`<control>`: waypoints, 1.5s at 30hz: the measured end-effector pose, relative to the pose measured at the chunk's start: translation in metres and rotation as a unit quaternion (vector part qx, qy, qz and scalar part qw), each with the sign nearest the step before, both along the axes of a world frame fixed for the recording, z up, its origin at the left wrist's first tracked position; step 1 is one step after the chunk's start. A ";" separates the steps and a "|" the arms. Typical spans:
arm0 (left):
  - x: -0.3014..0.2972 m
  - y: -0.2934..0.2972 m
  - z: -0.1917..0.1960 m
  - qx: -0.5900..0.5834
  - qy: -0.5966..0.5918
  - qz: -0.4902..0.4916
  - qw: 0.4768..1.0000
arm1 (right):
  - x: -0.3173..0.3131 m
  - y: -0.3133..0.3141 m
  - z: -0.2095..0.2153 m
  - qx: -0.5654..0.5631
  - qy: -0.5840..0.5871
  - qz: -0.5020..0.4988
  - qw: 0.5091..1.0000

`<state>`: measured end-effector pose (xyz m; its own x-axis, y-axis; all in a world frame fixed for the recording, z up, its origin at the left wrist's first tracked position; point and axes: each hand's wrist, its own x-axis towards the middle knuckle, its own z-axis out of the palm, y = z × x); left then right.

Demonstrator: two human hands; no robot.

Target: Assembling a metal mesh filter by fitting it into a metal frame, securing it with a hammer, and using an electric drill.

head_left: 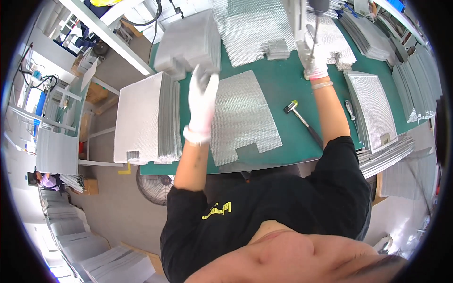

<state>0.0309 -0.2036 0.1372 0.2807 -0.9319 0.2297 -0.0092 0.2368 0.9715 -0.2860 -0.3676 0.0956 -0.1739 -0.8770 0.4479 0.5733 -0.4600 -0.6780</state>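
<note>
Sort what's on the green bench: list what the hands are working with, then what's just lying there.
In hand:
- left hand, gloved, raised over the flat mesh sheet
- right hand, gloved, up at a hanging tool

Lying about:
- hammer
- framed mesh stack at left
- framed panel at right
- small white tool
- grey stack behind

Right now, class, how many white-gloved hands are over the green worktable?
2. The left gloved hand is above the flat silver mesh sheet; the right gloved hand is raised by a hanging tool farther back.
</note>
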 end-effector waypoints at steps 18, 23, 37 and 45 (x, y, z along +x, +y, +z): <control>-0.054 -0.220 -0.020 -0.062 0.061 -0.082 0.993 | 0.005 -0.070 -0.008 0.191 0.551 -0.275 0.765; -0.028 -0.191 -0.009 -0.031 0.220 -0.239 0.945 | -0.025 -0.031 -0.001 0.037 0.368 -0.115 0.922; 0.016 0.138 -0.085 0.031 -0.455 0.077 0.887 | 0.058 0.226 -0.036 -0.022 0.617 -0.095 0.781; 0.025 0.137 -0.108 0.083 -0.530 0.059 0.842 | 0.069 0.230 -0.059 0.044 0.652 -0.057 0.754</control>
